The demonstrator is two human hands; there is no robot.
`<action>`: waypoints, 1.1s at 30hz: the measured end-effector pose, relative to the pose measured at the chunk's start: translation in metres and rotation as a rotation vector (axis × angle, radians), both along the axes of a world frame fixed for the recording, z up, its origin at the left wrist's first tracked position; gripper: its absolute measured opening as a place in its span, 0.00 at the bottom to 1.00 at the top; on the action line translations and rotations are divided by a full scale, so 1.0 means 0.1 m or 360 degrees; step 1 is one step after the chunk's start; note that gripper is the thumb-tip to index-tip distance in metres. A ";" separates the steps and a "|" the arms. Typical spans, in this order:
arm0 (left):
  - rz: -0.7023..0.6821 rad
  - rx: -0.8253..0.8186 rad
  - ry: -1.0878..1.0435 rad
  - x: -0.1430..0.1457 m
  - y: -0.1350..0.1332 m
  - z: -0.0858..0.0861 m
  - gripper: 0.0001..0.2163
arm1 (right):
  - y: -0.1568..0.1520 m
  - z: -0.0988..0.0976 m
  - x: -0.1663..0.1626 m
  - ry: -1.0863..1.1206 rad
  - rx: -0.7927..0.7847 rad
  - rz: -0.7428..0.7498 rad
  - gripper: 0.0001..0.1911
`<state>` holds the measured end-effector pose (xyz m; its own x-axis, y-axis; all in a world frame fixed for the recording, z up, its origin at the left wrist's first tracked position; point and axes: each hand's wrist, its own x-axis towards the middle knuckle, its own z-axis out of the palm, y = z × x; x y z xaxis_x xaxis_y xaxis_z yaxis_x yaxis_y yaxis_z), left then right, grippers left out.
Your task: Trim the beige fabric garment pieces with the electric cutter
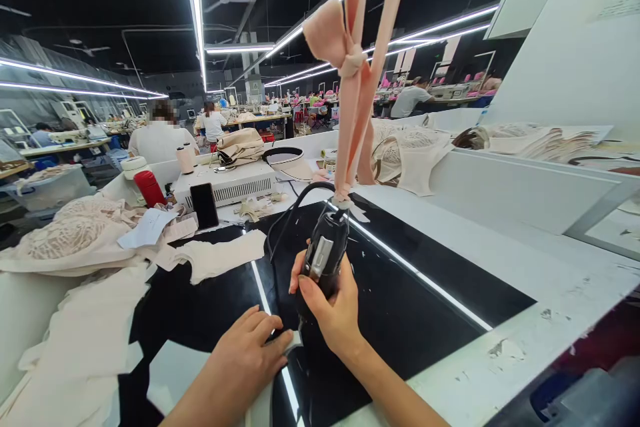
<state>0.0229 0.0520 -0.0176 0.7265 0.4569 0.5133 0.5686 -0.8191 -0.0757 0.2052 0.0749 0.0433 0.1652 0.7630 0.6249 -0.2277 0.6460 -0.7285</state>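
Observation:
My right hand (333,300) is wrapped around a black corded handheld power tool (327,247), held upright with its lower end close to the black board (425,307). A knotted pink fabric strap (353,113) is tied to the tool's top and runs up out of view. My left hand (250,350) rests low on the board, its fingers and thumb pressing on a pale fabric piece (296,340) beside the tool's lower end. Most of that piece is hidden under the hand. The tool's working tip is too small to make out.
Beige fabric pieces (90,333) and lace bra cups (70,227) are piled at the left. Behind them stand a phone (204,205), a white box (240,187) and a red thread cone (149,188). More bras (413,153) hang over the white partition. Other people work farther back.

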 end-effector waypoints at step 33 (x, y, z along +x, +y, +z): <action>0.0114 0.0147 0.0058 -0.03 -0.05 -0.05 0.12 | -0.06 0.00 -0.04 -0.0002 -0.0105 -0.0010 0.12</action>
